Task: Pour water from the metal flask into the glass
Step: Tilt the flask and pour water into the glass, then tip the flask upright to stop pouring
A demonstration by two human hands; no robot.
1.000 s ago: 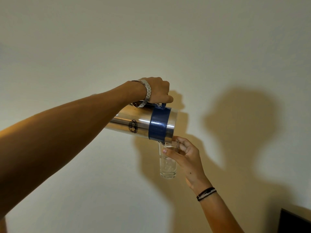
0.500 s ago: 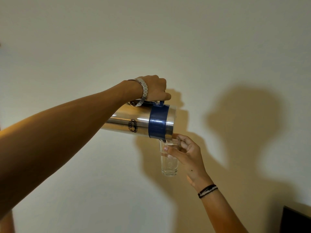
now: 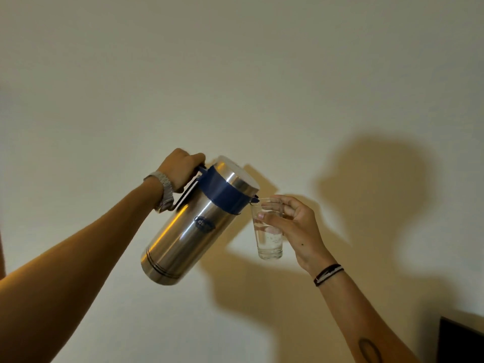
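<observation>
Two items held aloft: your left hand [image 3: 180,170], clasping the handle, has tipped the blue-banded steel flask [image 3: 195,226] back upright from level; your right hand [image 3: 293,227] pinches the part-filled clear glass [image 3: 268,238] beside the spout, pour apparently finished.

Flask [image 3: 195,226] swung back from near-horizontal to a steep tilt, base dropped low and left, capped top raised toward upper right. Left hand [image 3: 180,169] on the handle shifted left with it. Spout came level with the rim of the glass [image 3: 268,230], just beside it, no longer above. Water in the glass stood higher than before, bubbles showing.
</observation>
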